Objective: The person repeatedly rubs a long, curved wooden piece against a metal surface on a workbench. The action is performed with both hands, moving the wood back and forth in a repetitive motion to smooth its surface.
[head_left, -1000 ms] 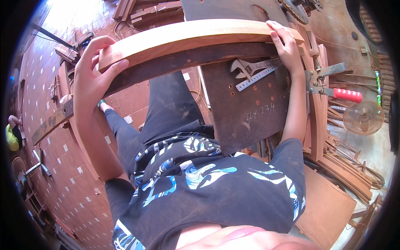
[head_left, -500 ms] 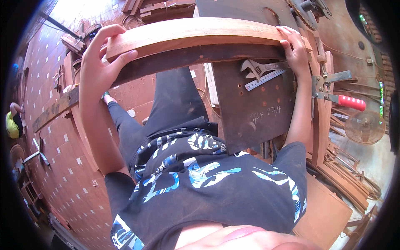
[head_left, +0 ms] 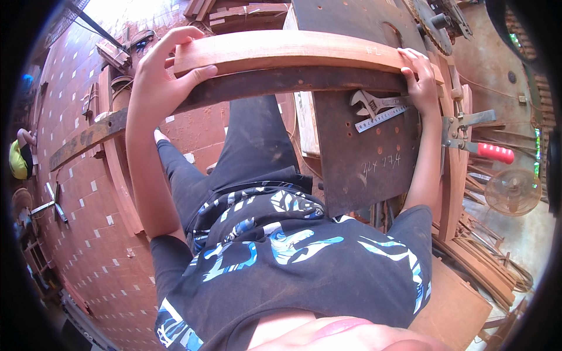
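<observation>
A pale wooden board (head_left: 293,50) with a slight curve lies lengthwise across the picture, along a long dark bar (head_left: 304,80). My left hand (head_left: 161,76) grips its left end, thumb on the near side and fingers over the far side. At the other end, my right hand (head_left: 422,82) is closed around the board, fingertips over the top. Close to my right wrist, an adjustable wrench (head_left: 374,104) and a steel ruler (head_left: 380,119) rest on the dark worktable (head_left: 357,146).
Right of my right forearm is a toggle clamp with a red handle (head_left: 495,153). A toothed circular blade (head_left: 426,23) stands at the far right. Wooden strips (head_left: 480,269) are stacked at the lower right. Another person in a yellow top (head_left: 19,161) is at the far left.
The whole view has shifted a little, so the board, my hands and the table appear slightly farther right. Both hands keep their hold on the board.
</observation>
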Demonstrator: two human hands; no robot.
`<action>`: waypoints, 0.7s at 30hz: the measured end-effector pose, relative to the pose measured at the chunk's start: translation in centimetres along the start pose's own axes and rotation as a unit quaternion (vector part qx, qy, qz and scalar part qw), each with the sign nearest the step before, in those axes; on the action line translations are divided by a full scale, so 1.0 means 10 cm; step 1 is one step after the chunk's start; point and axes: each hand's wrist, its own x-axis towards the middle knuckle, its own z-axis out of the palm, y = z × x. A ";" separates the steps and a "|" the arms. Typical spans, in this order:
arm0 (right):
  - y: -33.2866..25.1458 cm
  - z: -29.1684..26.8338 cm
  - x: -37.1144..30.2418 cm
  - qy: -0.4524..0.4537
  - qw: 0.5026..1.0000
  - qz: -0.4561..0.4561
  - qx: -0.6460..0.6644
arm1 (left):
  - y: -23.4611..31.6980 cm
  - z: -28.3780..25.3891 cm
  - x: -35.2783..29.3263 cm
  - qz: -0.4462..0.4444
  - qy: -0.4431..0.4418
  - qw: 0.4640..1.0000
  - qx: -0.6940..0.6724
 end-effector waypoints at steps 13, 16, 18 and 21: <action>-0.22 -0.14 0.05 -0.022 0.998 0.034 0.051 | -0.01 -0.03 -0.03 -0.060 0.033 0.998 -0.007; -0.20 -0.10 0.04 -0.014 0.995 0.063 0.073 | 0.01 -0.02 -0.02 -0.024 0.031 0.998 0.041; -0.19 -0.09 0.04 -0.010 0.994 0.069 0.086 | 0.01 -0.02 -0.02 -0.050 0.031 0.998 0.010; -0.15 -0.05 0.03 0.011 0.994 0.066 0.088 | 0.03 -0.02 -0.01 -0.081 0.014 0.996 0.022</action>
